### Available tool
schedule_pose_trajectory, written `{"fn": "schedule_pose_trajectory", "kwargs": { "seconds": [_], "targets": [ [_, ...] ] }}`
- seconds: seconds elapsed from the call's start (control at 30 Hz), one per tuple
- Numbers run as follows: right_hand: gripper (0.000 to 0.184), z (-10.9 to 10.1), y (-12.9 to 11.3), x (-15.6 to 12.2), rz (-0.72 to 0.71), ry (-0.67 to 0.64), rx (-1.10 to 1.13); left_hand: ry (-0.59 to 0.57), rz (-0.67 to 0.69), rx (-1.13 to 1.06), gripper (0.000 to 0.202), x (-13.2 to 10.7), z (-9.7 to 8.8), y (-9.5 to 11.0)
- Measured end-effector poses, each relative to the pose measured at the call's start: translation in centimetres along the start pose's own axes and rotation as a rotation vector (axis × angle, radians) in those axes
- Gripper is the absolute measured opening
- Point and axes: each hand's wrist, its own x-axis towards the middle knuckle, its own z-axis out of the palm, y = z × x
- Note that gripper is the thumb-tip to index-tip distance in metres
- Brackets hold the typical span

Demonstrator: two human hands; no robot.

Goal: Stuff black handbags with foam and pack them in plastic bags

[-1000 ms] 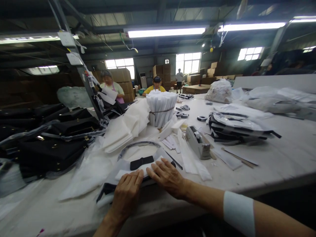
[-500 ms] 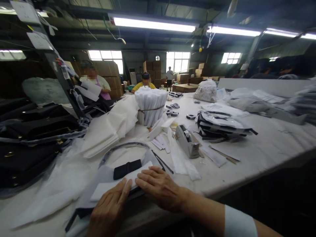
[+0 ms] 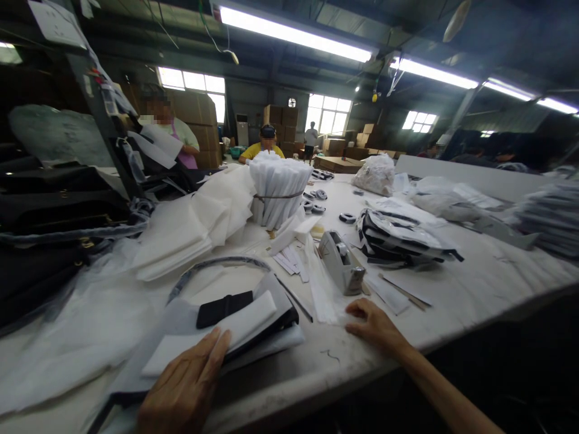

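My left hand (image 3: pixel 183 386) lies flat, fingers stretched out, on a white sheet (image 3: pixel 212 334) that wraps a black strap piece (image 3: pixel 224 308) near the table's front edge. A grey curved strap (image 3: pixel 212 265) loops behind it. My right hand (image 3: pixel 375 325) rests on the table to the right, fingertips curled on the end of a long white paper strip (image 3: pixel 323 289). A grey tape dispenser (image 3: pixel 340 262) stands just beyond that hand.
A tied bundle of white strips (image 3: pixel 277 190) stands mid-table, with tape rolls (image 3: pixel 316 202) behind it. Folded white sheets (image 3: pixel 190 226) and black bags (image 3: pixel 54 223) pile at left. Wrapped black items (image 3: pixel 402 235) lie at right. Other people work at the far end.
My right hand has left the white sheet and moved right to the paper strip by the tape dispenser. My left hand stays on the sheet. The view has shifted left.
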Motion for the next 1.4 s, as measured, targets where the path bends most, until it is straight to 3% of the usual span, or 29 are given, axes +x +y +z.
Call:
{"fn": "schedule_pose_trajectory", "kwargs": {
  "seconds": [0.17,0.47,0.57,0.7,0.8,0.9,1.0,1.1,1.17,1.23,1.33,1.4],
  "targets": [
    [0.019,-0.1,-0.6,1.0,0.114,-0.052,0.057,0.018,-0.012,0.002,0.047,0.0,0.4,0.0],
    [0.037,-1.4,-0.9,1.4,0.108,-0.010,0.172,0.058,-0.013,-0.005,0.044,0.4,0.3,0.1],
    [0.042,-2.2,-2.3,1.2,0.100,0.047,0.216,0.081,-0.016,-0.001,0.044,0.7,0.2,0.0],
    [0.037,-2.4,-6.2,0.1,-0.080,0.026,0.264,0.095,-0.009,0.013,0.045,1.0,-0.1,-0.4],
    [0.029,-0.4,-9.5,-1.5,-0.238,-0.143,0.291,0.069,-0.053,0.022,0.048,1.2,-0.4,-0.9],
    [0.019,3.5,-11.7,-3.8,-0.350,-0.347,0.347,0.050,-0.111,0.031,0.051,1.4,-0.7,-1.4],
    [0.011,7.3,-12.8,-6.2,-0.454,-0.494,0.348,0.054,-0.166,0.042,0.050,1.9,-1.2,-1.8],
    [0.010,9.1,-13.1,-7.2,-0.571,-0.589,0.332,0.056,-0.200,0.043,0.049,2.5,-1.6,-2.1],
    [0.014,8.7,-12.6,-6.8,-0.568,-0.524,0.361,0.060,-0.205,0.044,0.049,2.6,-1.7,-2.1],
    [0.020,7.8,-11.4,-5.5,-0.512,-0.308,0.304,0.056,-0.207,0.045,0.049,2.5,-1.7,-2.1],
    [0.030,6.9,-8.7,-3.2,-0.453,0.026,-0.049,0.034,-0.217,0.031,0.050,2.1,-1.5,-2.0],
    [0.045,7.5,-7.2,-2.3,-0.436,0.072,-0.299,0.025,-0.227,0.015,0.050,1.9,-1.4,-2.0]
  ]
}}
